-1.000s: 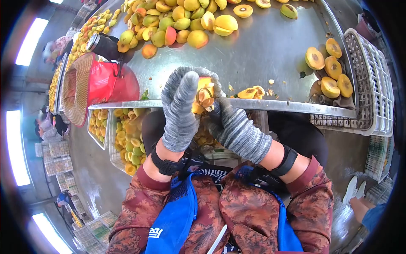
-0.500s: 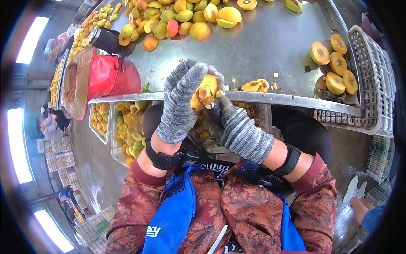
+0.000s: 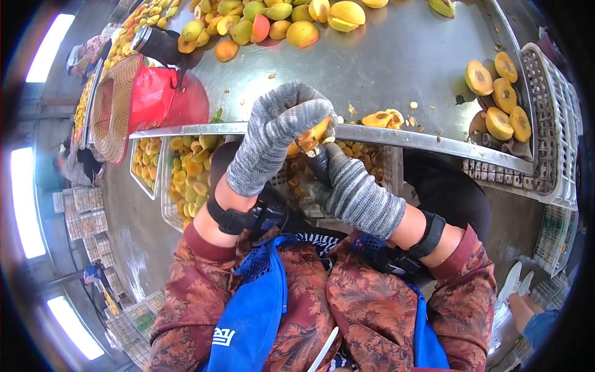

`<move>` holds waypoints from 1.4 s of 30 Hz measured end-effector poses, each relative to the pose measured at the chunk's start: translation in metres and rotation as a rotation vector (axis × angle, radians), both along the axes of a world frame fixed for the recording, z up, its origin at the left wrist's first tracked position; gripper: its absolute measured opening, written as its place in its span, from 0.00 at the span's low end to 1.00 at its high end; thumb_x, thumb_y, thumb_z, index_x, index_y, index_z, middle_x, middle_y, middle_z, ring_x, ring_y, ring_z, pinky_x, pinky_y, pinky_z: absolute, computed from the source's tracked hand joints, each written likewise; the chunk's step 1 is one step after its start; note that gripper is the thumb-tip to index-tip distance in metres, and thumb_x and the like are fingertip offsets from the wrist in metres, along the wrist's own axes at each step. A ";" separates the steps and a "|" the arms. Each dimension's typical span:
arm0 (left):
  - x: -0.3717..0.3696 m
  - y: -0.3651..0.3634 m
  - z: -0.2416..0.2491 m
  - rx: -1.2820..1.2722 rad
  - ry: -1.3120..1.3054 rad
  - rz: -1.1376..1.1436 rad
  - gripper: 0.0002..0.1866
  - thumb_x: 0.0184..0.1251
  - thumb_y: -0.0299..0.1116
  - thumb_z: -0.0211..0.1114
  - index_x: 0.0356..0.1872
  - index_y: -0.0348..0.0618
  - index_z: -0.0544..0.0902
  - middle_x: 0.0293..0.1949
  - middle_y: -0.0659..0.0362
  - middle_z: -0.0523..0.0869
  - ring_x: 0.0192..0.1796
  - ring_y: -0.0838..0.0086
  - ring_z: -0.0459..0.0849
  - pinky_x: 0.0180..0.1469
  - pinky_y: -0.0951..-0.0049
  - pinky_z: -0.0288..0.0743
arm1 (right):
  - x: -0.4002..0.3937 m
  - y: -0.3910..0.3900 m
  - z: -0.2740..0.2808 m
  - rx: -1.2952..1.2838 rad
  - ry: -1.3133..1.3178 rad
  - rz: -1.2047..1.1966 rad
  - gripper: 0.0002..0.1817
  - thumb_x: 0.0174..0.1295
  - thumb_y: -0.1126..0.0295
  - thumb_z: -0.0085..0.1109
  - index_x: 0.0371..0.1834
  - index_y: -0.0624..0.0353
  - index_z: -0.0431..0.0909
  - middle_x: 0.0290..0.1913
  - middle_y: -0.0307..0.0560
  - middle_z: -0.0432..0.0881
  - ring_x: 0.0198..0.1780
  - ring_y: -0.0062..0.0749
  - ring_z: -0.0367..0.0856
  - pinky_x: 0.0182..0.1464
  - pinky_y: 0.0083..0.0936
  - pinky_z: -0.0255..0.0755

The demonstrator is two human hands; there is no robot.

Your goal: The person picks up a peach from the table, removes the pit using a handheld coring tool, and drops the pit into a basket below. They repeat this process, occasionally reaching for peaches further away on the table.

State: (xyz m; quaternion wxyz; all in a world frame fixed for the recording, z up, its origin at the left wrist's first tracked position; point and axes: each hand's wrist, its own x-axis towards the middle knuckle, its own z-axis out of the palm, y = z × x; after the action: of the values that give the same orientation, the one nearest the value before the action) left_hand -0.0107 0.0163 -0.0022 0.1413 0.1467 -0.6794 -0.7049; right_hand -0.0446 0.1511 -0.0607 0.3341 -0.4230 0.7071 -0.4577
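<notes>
My left hand (image 3: 279, 130), in a grey knit glove, is wrapped round a yellow peach (image 3: 318, 131) above the table's near edge. Its fingers and palm cover much of the fruit. My right hand (image 3: 359, 189), gloved alike, grips the black handle of a pitting tool (image 3: 318, 165). The tool's metal end meets the peach's cut underside, where brown shows; the exact contact is hidden. Right of my hands, torn peach pieces (image 3: 382, 119) lie on the metal table (image 3: 396, 65) among small scraps.
Many peaches (image 3: 254, 28) are heaped at the back left. Several cut halves (image 3: 499, 124) sit at the right corner beside a white crate (image 3: 548, 124). A straw hat (image 3: 114, 108), red bag (image 3: 164, 99) and dark flask (image 3: 155, 44) occupy the left. Fruit-filled crates (image 3: 162, 186) stand below the edge.
My left hand has rolled over the peach, tipping its cut face downward and hiding more of it. The right hand stays close beneath with the tool. The view has shifted slightly.
</notes>
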 end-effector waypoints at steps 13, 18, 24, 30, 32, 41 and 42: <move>-0.005 -0.020 0.011 -0.361 -0.265 -0.333 0.13 0.48 0.39 0.61 0.25 0.38 0.80 0.24 0.62 0.79 0.32 0.79 0.76 0.38 0.78 0.69 | 0.005 -0.005 0.013 0.108 -0.342 0.026 0.37 0.50 0.69 0.63 0.59 0.71 0.52 0.44 0.49 0.74 0.45 0.31 0.73 0.48 0.23 0.68; -0.003 -0.023 0.009 -0.313 -0.248 -0.334 0.14 0.48 0.41 0.61 0.25 0.37 0.79 0.24 0.60 0.79 0.30 0.78 0.76 0.36 0.78 0.70 | -0.001 -0.003 0.027 0.136 -0.932 0.054 0.27 0.52 0.75 0.60 0.54 0.67 0.59 0.37 0.39 0.72 0.36 0.20 0.73 0.38 0.18 0.72; 0.001 -0.014 0.010 0.120 -0.087 -0.280 0.17 0.49 0.43 0.58 0.27 0.35 0.77 0.24 0.54 0.79 0.29 0.72 0.79 0.31 0.74 0.73 | -0.014 0.004 0.039 0.096 -1.207 0.294 0.11 0.53 0.67 0.59 0.31 0.61 0.68 0.20 0.40 0.72 0.15 0.21 0.70 0.17 0.17 0.66; 0.005 -0.011 -0.010 0.401 0.021 -0.206 0.25 0.59 0.52 0.48 0.37 0.34 0.73 0.28 0.48 0.79 0.27 0.65 0.78 0.31 0.70 0.75 | -0.007 -0.004 0.030 -0.031 -0.791 0.175 0.14 0.52 0.66 0.60 0.36 0.60 0.69 0.20 0.43 0.74 0.16 0.28 0.73 0.18 0.21 0.65; 0.009 -0.009 -0.015 0.518 0.049 0.062 0.22 0.58 0.49 0.55 0.36 0.35 0.73 0.30 0.49 0.79 0.29 0.65 0.78 0.34 0.70 0.75 | 0.005 -0.018 0.008 -0.066 -0.144 0.065 0.21 0.49 0.70 0.61 0.46 0.60 0.66 0.31 0.41 0.76 0.32 0.29 0.76 0.31 0.26 0.72; 0.093 -0.098 -0.026 -1.036 0.136 0.520 0.09 0.50 0.24 0.64 0.34 0.39 0.77 0.32 0.58 0.79 0.35 0.73 0.78 0.38 0.77 0.73 | -0.010 -0.005 -0.013 0.520 0.795 0.335 0.09 0.55 0.70 0.47 0.40 0.57 0.69 0.28 0.48 0.79 0.29 0.39 0.81 0.25 0.37 0.73; 0.101 -0.098 -0.001 -0.193 -0.071 0.543 0.08 0.55 0.31 0.61 0.34 0.39 0.78 0.34 0.56 0.79 0.35 0.71 0.78 0.39 0.76 0.72 | -0.010 -0.003 -0.014 0.508 0.827 0.333 0.10 0.55 0.70 0.47 0.40 0.57 0.70 0.27 0.48 0.79 0.29 0.38 0.81 0.24 0.36 0.73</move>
State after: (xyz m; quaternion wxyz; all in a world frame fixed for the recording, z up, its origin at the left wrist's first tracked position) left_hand 0.0903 -0.0820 -0.0035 0.3144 0.3336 -0.6838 -0.5677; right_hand -0.0550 0.1485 -0.0751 0.1871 -0.5810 0.7920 -0.0064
